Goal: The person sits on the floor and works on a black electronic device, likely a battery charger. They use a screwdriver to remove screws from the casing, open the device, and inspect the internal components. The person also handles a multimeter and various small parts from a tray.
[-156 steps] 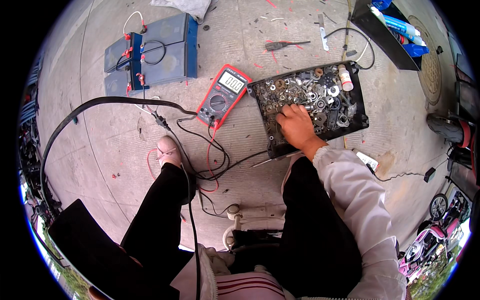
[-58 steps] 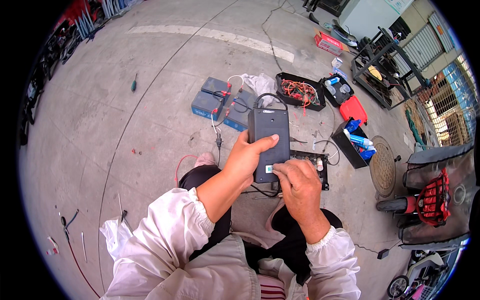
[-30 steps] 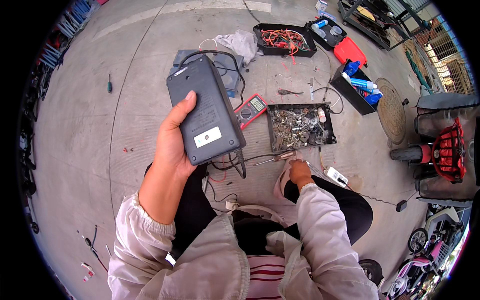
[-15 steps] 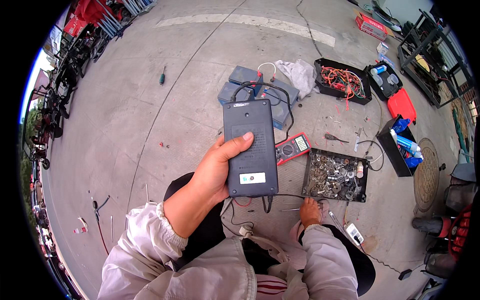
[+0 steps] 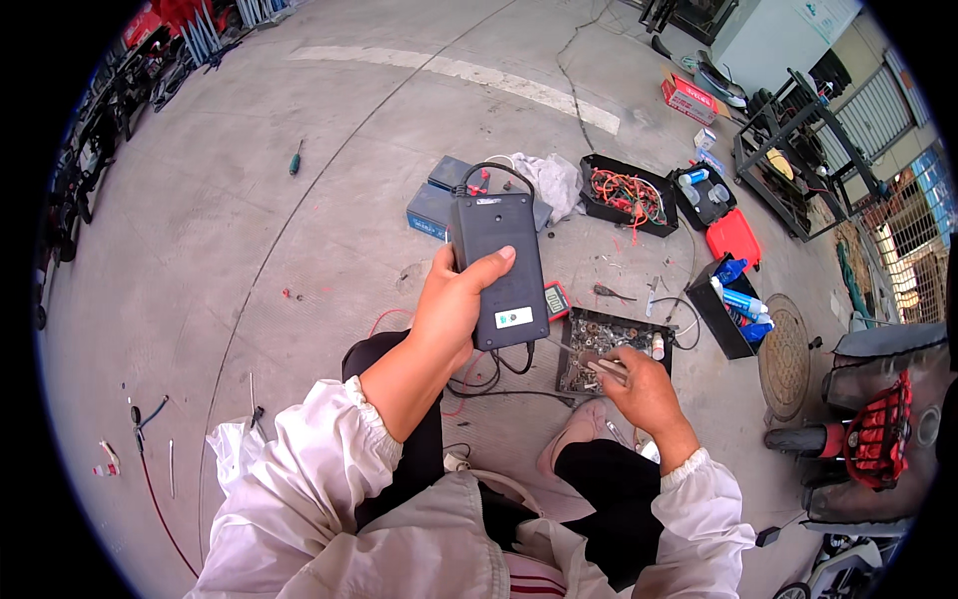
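My left hand [image 5: 454, 299] grips a black battery charger [image 5: 499, 262] by its side, thumb across the labelled face. Cables leave the charger at its top and bottom ends. In my right hand [image 5: 644, 391] is a screwdriver [image 5: 611, 370] with a clear-looking handle, its thin shaft pointing left toward the charger's lower corner. The shaft's tip is hard to make out. Under that hand lies a black tray [image 5: 565, 371] of loose screws and metal parts, partly covered. A red multimeter [image 5: 556, 298] shows beside the charger, mostly hidden behind it.
Blue-grey batteries [image 5: 429, 212] stand behind the charger, near a grey rag [image 5: 551, 183]. Farther right are a box of wires [image 5: 629, 195], an open red-and-black case [image 5: 733, 238] and a black bin of bottles and tubes [image 5: 733, 309]. A green screwdriver [image 5: 295, 160] lies far left.
My right hand has risen from the ground beside the tray, bringing the screwdriver up near the charger. The view has shifted, and the charger remains in my left hand.
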